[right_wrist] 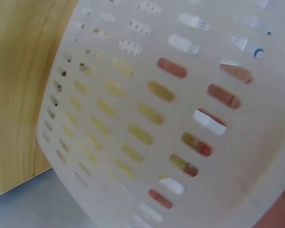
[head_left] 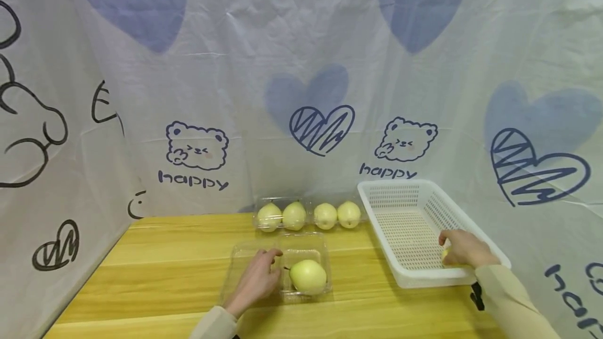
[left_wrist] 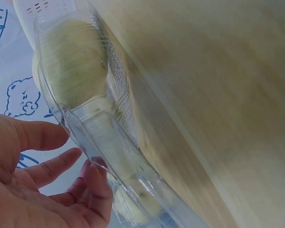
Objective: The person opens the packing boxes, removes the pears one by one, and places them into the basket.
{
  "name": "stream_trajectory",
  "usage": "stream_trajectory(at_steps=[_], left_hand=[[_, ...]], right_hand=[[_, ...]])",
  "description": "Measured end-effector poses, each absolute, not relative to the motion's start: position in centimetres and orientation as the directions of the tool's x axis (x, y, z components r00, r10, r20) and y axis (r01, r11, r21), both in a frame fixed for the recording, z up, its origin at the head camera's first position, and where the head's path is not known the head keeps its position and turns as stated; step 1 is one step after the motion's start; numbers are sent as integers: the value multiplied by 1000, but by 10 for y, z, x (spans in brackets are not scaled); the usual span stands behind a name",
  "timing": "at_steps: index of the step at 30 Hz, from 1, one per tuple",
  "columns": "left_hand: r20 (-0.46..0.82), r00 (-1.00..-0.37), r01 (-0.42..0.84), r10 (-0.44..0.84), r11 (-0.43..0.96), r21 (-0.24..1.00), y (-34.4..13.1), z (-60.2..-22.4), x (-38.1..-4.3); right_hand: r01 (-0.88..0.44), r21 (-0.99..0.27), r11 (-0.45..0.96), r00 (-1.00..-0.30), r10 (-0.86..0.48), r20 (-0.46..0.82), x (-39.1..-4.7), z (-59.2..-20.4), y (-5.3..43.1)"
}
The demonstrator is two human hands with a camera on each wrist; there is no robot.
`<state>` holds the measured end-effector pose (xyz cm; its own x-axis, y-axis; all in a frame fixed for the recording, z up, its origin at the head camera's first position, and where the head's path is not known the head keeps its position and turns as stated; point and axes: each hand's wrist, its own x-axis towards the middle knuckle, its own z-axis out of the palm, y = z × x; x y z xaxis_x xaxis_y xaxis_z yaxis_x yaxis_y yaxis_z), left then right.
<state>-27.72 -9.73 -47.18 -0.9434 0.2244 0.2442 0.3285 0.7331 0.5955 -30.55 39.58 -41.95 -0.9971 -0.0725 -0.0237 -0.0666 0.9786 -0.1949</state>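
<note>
A pale yellow-green pear [head_left: 308, 277] lies in the right half of an opened clear plastic clamshell box [head_left: 301, 251]. My left hand [head_left: 259, 279] is over the box's left half, beside that pear. In the left wrist view its loosely bent fingers [left_wrist: 52, 168] and thumb are right at the clear rim, with no pear between them. My right hand [head_left: 466, 247] reaches into the white slotted basket [head_left: 428, 278] at its right side and grips a yellow pear [head_left: 445, 256], mostly hidden by the hand. Yellow and finger colour show through the slots in the right wrist view.
Two closed clear boxes [head_left: 308, 204], each with two pears, stand in a row at the back of the wooden table [head_left: 174, 260]. White cloth [head_left: 245, 93] printed with hearts and bears hangs behind and at both sides. The basket stands at the table's right.
</note>
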Motion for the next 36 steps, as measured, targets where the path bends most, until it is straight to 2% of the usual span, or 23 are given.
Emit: stream_trajectory(at_steps=[9, 19, 23, 29, 36], left_hand=[[373, -901, 405, 219, 733, 547, -90, -473, -281], [435, -861, 479, 263, 706, 521, -80, -474, -279], [434, -846, 516, 310, 683, 517, -80, -474, -279], [429, -791, 608, 435, 637, 474, -77, -472, -284], [350, -803, 596, 483, 652, 468, -71, -471, -288]], right_hand=[[-84, -177, 981, -996, -76, 56, -307, -413, 373], [-204, -180, 962, -969, -173, 175, -304, -411, 328], [-231, -178, 956, -959, -193, 206, -303, -413, 313], [-242, -210, 947, -955, -194, 225, -299, -414, 290], [-259, -208, 943, -918, -173, 356, -296, -413, 263]])
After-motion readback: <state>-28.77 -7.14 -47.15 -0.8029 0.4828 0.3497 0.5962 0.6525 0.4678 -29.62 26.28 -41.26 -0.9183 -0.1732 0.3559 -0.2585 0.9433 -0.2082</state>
